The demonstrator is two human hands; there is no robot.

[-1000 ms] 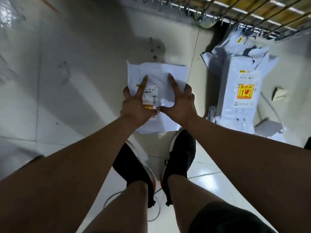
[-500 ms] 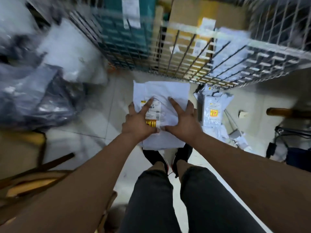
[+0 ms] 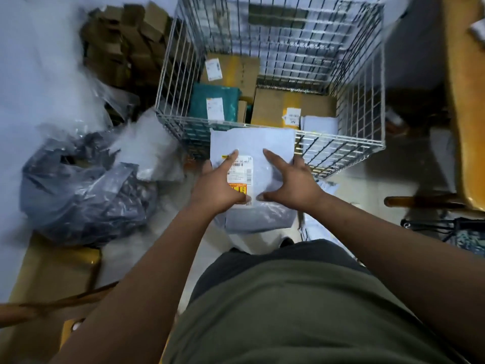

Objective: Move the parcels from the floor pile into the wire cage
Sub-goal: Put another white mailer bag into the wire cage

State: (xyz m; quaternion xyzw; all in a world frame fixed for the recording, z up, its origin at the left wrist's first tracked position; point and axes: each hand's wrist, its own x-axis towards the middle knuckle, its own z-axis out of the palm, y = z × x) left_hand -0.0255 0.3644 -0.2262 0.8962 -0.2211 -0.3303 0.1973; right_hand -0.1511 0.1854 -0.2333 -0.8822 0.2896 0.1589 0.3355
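Item: white parcel (image 3: 252,143), which I gripped by its side edges with left hand (image 3: 217,185) and right hand (image 3: 291,182), just before the wire cage (image 3: 341,149) holding cardboard boxes (image 3: 275,106).

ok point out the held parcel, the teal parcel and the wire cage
held parcel (image 3: 252,143) head view, bare upper face
teal parcel (image 3: 210,91) head view, top face
wire cage (image 3: 341,140) head view, near rim
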